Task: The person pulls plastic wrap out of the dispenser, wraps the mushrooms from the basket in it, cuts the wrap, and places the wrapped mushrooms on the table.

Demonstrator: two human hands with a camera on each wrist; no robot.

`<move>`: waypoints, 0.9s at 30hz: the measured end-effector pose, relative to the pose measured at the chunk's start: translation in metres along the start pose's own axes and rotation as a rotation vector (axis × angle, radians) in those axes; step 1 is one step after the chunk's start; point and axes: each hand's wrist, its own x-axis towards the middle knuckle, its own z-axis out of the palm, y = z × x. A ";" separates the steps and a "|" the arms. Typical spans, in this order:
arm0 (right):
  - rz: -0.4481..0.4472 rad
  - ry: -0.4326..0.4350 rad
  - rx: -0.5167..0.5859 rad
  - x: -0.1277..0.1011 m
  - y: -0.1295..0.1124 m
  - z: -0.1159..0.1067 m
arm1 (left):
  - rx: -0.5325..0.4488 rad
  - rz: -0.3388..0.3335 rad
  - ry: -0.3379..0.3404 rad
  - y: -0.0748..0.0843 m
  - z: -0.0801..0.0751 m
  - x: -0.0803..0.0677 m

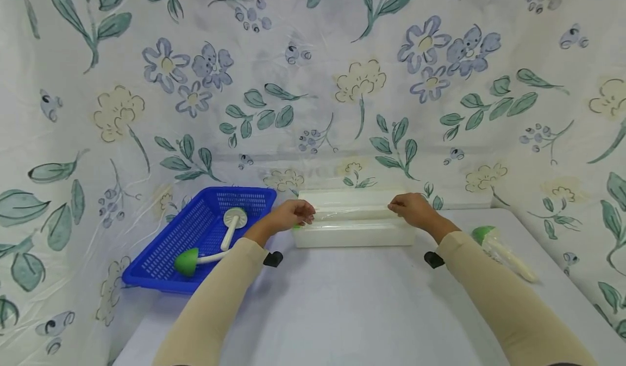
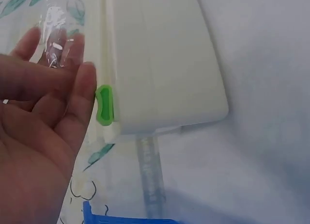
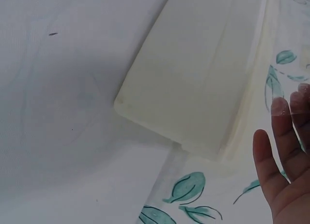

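A long white plastic wrap dispenser (image 1: 354, 238) lies across the back of the table, its lid raised behind. Clear plastic wrap (image 1: 354, 213) stretches along its top opening, shiny and slightly creased. At the left end my left hand (image 1: 286, 215) pinches the wrap, thumb against fingers, close to a green slide cutter (image 2: 104, 105). My right hand (image 1: 415, 209) holds the wrap at the other end with its fingertips. In the right wrist view, film lies over the right fingertips (image 3: 280, 106), while the thumb is out of sight.
A blue basket (image 1: 156, 283) to the left holds a green-domed tool (image 1: 187, 262) with a white handle and another with a round white head (image 1: 235, 218). On the right lies a similar green-topped tool (image 1: 506, 254) in clear wrap. A floral curtain (image 1: 313, 83) hangs behind.
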 end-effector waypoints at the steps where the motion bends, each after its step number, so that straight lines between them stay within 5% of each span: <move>1: -0.002 -0.001 0.000 0.000 0.001 0.000 | -0.006 0.005 -0.011 0.000 -0.001 -0.001; 11: 0.028 -0.015 0.018 0.004 0.005 0.004 | 0.007 0.059 0.081 -0.008 0.001 0.002; 27: 0.051 -0.038 0.012 0.000 0.001 0.002 | -0.001 0.020 0.182 -0.009 0.001 0.002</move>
